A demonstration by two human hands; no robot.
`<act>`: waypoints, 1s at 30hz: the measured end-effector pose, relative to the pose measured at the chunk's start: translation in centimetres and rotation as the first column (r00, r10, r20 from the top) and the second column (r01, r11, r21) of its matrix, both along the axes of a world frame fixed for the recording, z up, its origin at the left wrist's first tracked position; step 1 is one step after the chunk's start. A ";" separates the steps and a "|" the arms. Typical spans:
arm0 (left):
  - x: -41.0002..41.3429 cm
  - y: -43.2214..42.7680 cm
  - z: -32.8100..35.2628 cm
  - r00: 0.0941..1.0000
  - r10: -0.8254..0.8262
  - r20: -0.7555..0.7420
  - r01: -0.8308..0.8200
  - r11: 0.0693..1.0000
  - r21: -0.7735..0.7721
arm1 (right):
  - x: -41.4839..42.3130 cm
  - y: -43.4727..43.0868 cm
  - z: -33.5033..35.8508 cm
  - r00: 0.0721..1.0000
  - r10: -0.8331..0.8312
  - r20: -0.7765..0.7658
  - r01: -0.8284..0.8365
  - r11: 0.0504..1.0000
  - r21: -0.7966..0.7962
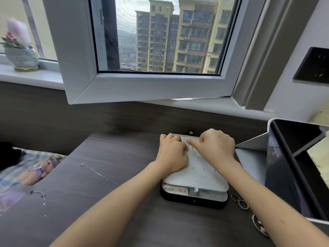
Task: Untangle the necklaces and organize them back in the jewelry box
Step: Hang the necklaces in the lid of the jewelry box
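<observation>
Necklaces lie partly loose on the dark desk (124,220). One chain (99,174) is stretched diagonally to the left of the box (194,202), well apart from it. A second chain (38,193) sits crumpled near the desk's left edge, with a few small bits trailing below it. The box has a black base and a pale padded panel on top, and it stands towards the right of the desk, close to the back wall.

Both hands are at the far end of that panel. The left hand (171,154) rests on it with its fingers curled under. The right hand (216,147) has its index finger stretched leftward and the other fingers curled. A few fine strands (192,148) show between the hands, but I cannot tell whether either hand is pinching them.

Just right of the box lie some rings (239,200), and a bracelet (258,225) lies nearer the front, partly under the right forearm. A tablet (293,166) stands propped in its case beside the box on the right. Behind the desk a window (160,86) swings inward. A pot (22,57) stands on the sill at far left, and a doll (41,168) lies on patterned cloth left of the desk.
</observation>
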State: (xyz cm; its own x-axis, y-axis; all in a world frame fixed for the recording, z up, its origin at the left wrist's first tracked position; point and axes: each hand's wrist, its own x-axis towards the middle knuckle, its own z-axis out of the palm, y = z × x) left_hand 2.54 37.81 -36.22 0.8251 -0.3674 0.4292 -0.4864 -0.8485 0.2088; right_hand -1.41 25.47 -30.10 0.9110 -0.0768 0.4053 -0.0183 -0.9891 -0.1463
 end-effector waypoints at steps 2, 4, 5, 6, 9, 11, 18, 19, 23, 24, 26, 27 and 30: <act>-0.4 1.3 0.9 0.998 0.010 -0.059 -0.012 0.999 -0.037 | -1.2 1.1 0.5 0.998 0.059 0.029 -0.059 0.998 -0.010; -1.2 4.0 1.8 0.997 0.047 -0.068 -0.055 0.992 -0.112 | -2.6 2.6 1.0 0.991 0.120 0.053 -0.118 0.993 -0.026; -1.6 5.9 2.1 0.995 0.078 -0.067 -0.086 0.987 -0.133 | -3.4 3.5 1.2 0.987 0.149 0.055 -0.148 0.989 -0.027; -2.0 7.9 2.3 0.990 0.121 -0.078 -0.131 0.981 -0.140 | -4.0 4.4 1.3 0.982 0.181 0.051 -0.180 0.983 -0.021; -3.8 15.1 2.9 0.929 0.327 -0.173 -0.355 0.921 -0.161 | -5.6 7.6 1.2 0.954 0.301 0.021 -0.301 0.954 0.012; -5.2 19.7 3.2 0.862 0.422 -0.281 -0.480 0.858 -0.182 | -6.4 9.8 0.8 0.917 0.398 -0.029 -0.397 0.917 0.043; -11.2 29.2 2.5 0.674 0.533 -0.512 -0.641 0.766 -0.046 | -8.7 16.1 -2.5 0.703 0.644 -0.302 -0.568 0.764 0.307; -12.0 29.5 2.4 0.659 0.551 -0.512 -0.649 0.761 -0.016 | -8.9 16.9 -3.1 0.681 0.660 -0.315 -0.568 0.749 0.342; -14.0 29.3 1.3 0.594 0.619 -0.513 -0.672 0.733 0.107 | -9.2 20.5 -5.0 0.654 0.681 -0.329 -0.533 0.723 0.439; -14.3 28.9 0.8 0.591 0.621 -0.516 -0.673 0.732 0.110 | -9.1 21.3 -5.4 0.660 0.680 -0.319 -0.526 0.722 0.450; -14.5 28.0 0.1 0.603 0.617 -0.506 -0.685 0.726 0.069 | -8.7 22.9 -5.9 0.681 0.673 -0.289 -0.515 0.721 0.464; -14.6 27.7 -0.1 0.615 0.614 -0.495 -0.689 0.724 0.043 | -8.4 23.7 -6.1 0.697 0.664 -0.272 -0.507 0.724 0.467; -14.5 27.0 -0.4 0.625 0.604 -0.495 -0.701 0.713 -0.015 | -7.4 25.7 -6.5 0.738 0.623 -0.260 -0.472 0.751 0.462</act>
State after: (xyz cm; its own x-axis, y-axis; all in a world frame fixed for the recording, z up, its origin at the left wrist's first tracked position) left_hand -11.98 64.81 -36.58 0.9207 0.3892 -0.0305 0.3628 -0.8242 0.4348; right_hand -8.82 51.16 -36.65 0.9041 0.4214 0.0714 0.3822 -0.7225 -0.5761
